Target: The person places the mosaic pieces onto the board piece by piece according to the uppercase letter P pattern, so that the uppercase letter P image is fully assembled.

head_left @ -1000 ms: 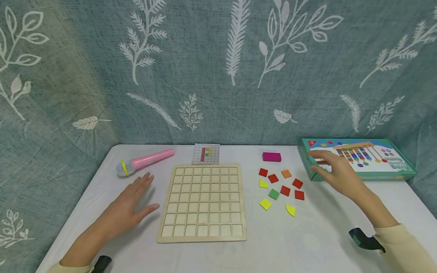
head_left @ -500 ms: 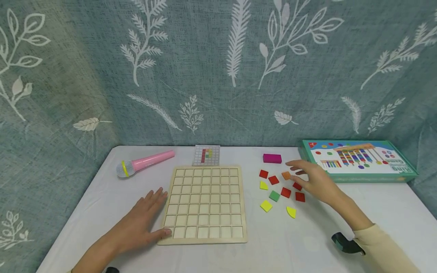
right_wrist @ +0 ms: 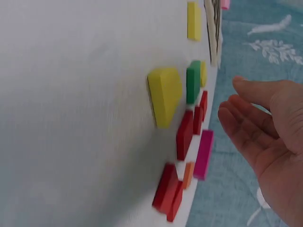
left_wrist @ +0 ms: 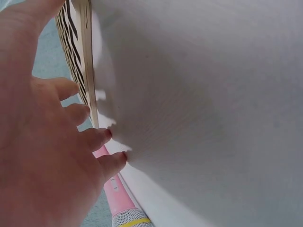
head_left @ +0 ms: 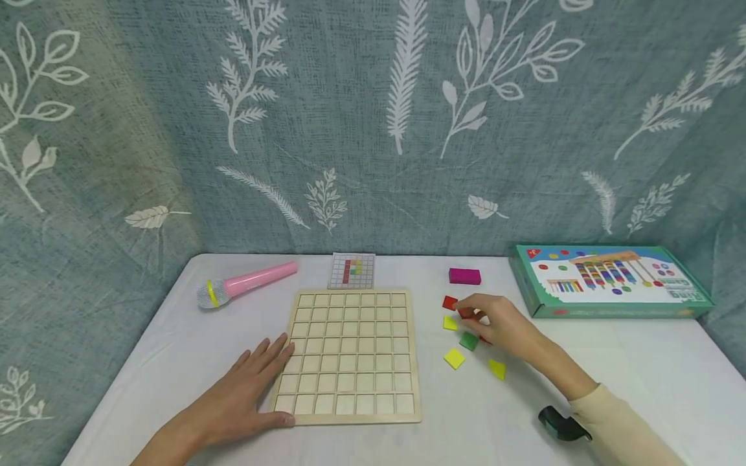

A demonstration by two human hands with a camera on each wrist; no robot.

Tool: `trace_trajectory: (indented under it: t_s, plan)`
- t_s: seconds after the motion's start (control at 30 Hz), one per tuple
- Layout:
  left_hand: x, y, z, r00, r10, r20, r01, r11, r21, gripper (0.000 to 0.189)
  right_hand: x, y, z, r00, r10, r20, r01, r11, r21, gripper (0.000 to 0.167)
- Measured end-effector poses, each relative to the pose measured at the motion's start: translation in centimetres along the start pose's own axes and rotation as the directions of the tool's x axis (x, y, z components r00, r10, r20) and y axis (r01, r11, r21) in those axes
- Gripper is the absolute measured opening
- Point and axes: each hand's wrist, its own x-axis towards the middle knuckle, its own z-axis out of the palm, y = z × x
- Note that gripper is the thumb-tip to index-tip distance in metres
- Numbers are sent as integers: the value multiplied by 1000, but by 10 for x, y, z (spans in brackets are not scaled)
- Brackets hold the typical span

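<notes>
My left hand is spread at the left edge of a wooden grid board, thumb near its lower left corner. In the left wrist view the palm faces the camera and the fingertips are at the tabletop. My right hand hovers over loose tiles, fingers bent towards the thumb, nothing held between them. Close to its fingertips are a red square tile, a yellow piece and a green square tile. The hand hides the orange tile and other red tiles in the head view.
A yellow square and a yellow quarter-round lie nearer the front. Behind are a magenta block, a small coloured grid card and a pink toy microphone. A green toy box stands at back right.
My left hand has moved right and nearer the front, to the board's edge. My right hand has moved left from beside the box to over the tiles, its fingers drawing closer together.
</notes>
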Motion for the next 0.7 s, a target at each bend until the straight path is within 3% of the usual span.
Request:
trace_trajectory:
  t_s: [0.3,0.7]
  plan:
    - [5,-2,-2,998,-18,54,19,1000,-19,111,11,-15,14,999,-54,3,54,995,-84,28]
    - [7,-2,-4,998,-21,58,22,1000,-18,113,17,-19,20,997,61,39,-58,995,-79,28]
